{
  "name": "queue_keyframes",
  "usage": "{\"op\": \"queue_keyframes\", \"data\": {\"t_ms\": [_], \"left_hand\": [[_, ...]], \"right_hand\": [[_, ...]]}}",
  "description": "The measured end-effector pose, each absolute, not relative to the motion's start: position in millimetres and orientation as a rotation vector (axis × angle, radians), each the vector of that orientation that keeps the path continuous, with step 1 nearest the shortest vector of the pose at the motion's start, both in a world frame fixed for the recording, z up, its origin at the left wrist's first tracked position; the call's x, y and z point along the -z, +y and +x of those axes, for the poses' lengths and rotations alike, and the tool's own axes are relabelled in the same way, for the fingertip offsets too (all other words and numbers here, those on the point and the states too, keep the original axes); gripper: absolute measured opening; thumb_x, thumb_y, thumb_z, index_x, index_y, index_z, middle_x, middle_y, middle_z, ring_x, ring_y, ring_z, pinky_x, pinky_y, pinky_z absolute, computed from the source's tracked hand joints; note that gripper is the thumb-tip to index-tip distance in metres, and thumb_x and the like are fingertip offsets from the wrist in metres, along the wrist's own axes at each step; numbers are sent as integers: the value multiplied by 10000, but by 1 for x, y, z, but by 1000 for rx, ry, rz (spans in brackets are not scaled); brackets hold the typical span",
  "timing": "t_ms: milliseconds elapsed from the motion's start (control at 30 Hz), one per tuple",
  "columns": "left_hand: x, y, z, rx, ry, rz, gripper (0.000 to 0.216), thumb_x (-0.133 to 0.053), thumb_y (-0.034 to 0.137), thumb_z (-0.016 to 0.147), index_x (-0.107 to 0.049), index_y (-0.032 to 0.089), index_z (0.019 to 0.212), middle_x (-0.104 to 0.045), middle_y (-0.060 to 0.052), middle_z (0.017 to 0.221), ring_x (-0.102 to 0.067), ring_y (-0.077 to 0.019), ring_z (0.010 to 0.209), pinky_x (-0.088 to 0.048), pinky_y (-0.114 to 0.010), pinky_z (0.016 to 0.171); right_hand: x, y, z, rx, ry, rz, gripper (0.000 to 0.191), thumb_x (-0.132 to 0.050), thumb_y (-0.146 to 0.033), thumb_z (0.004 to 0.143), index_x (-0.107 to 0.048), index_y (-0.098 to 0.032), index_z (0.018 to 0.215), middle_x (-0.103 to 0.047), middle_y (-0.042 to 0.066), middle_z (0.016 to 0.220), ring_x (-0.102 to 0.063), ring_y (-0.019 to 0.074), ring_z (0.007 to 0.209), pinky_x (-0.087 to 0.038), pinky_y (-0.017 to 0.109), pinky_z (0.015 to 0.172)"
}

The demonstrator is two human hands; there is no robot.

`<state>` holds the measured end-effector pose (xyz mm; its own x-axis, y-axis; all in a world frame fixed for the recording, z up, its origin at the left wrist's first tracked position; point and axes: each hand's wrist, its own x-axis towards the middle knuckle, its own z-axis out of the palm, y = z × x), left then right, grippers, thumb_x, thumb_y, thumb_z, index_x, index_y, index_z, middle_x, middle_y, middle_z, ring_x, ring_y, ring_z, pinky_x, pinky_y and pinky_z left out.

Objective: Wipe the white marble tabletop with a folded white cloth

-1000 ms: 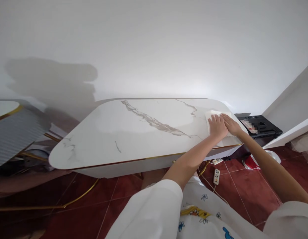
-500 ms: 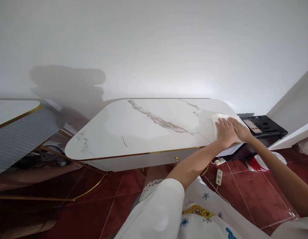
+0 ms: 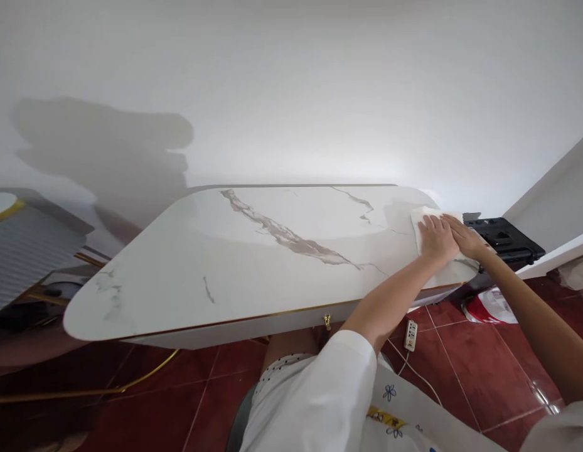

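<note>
A white cloth lies on the right end of a white marble-patterned tabletop with brown-grey veins. My left hand presses down on the cloth, its fingers bent slightly over it. Close against it on the right, my right hand also bears on the cloth, fingers together and pointing toward the wall. Part of the cloth is hidden under both hands. A gold trim runs along the tabletop's front edge, and a small gold knob shows on the front below it.
Behind the table rises a white wall. A black case stands past the right end. On the red tiled floor lie a power strip with its cord and a red-and-white bag. Another ribbed-sided piece of furniture is at left.
Both hands and the cloth have shifted slightly right along the tabletop. My view has come closer to the table, whose left end reaches further left and lower.
</note>
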<state>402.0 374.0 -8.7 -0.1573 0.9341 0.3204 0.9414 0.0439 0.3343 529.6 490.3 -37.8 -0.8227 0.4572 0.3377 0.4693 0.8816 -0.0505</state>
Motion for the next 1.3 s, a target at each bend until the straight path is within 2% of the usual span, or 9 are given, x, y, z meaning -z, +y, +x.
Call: {"op": "queue_keyframes", "data": {"t_ms": [267,500,667,767,900,1100,1300], "left_hand": [[6,422,384,741,-2313,-2021,556,-354,272,906,-395,40,1410,-363,-197,1483,-242,-350,1401,-237,-502,1143],[8,459,356,723,-2300,-2003,516,-326,273,922,-416,105,1402,-395,-157,1474,-269,-323,1388,-255,-523,1127],[8,482,336,743,-2305,-1996,497,-329,264,923,-436,107,1383,-407,-143,1465,-275,-306,1383,-254,-489,1135],[8,491,325,742,-2305,-1992,494,-327,260,926,-436,108,1384,-410,-148,1460,-276,-306,1380,-258,-488,1131],[8,498,312,756,-2296,-1976,490,-321,261,929,-440,126,1385,-414,-148,1461,-286,-308,1376,-273,-503,1116],[11,496,286,749,-2284,-1948,480,-304,281,944,-458,116,1367,-424,-142,1458,-299,-300,1377,-275,-481,1118],[12,477,240,693,-2309,-1906,475,-299,268,944,-447,140,1376,-438,-118,1447,-314,-286,1366,-295,-452,1111]], "right_hand": [[42,542,506,-77,-2626,-879,533,-186,-408,970,-396,-268,1439,-461,33,1470,-360,236,1396,-327,481,1166],[40,577,474,-81,-2612,-1015,538,-207,-369,956,-413,-221,1430,-438,49,1488,-357,226,1397,-323,448,1170],[38,597,449,-100,-2576,-1049,512,-232,-377,953,-434,-276,1413,-459,13,1474,-380,220,1385,-346,434,1156],[38,609,436,-91,-2566,-1072,514,-236,-370,949,-448,-260,1404,-461,24,1473,-391,223,1378,-349,435,1153],[41,620,425,-55,-2564,-1024,508,-232,-365,949,-447,-275,1400,-487,19,1452,-412,220,1365,-368,443,1142],[45,618,400,36,-2613,-921,523,-202,-336,957,-415,-230,1423,-486,51,1452,-387,208,1381,-349,455,1156],[44,594,344,-55,-2574,-996,537,-181,-337,963,-438,-178,1407,-450,74,1478,-376,218,1387,-326,445,1166]]}}
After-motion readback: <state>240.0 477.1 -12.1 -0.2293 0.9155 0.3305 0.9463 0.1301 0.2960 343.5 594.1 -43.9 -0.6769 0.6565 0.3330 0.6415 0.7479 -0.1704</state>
